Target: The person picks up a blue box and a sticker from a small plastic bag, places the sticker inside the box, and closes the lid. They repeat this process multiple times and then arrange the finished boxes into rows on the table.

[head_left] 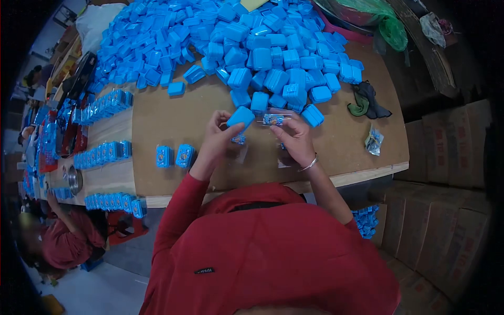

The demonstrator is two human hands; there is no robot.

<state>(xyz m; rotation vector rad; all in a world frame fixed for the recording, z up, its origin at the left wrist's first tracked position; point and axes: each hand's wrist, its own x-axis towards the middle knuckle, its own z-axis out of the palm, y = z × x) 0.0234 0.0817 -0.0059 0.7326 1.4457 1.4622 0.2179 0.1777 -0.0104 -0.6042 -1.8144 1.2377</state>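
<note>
My left hand [216,137] is closed around a small blue plastic box [242,118], thumb along its near side. My right hand [298,140] pinches a clear plastic sleeve with a colourful printed label [273,119], just right of the box. Below the hands, partly hidden by them, lie printed pieces with clear film [239,139] on the table. One blue box [313,115] rests beside my right fingers. To the left stand two boxes with printed fronts [164,156].
A large heap of blue boxes [262,58] covers the table's far side. Rows of labelled boxes [107,153] stand at left. A dark cloth [371,101] and a crumpled packet [374,142] lie at right. Cartons [446,147] are stacked beyond the edge. Another person [71,236] sits at lower left.
</note>
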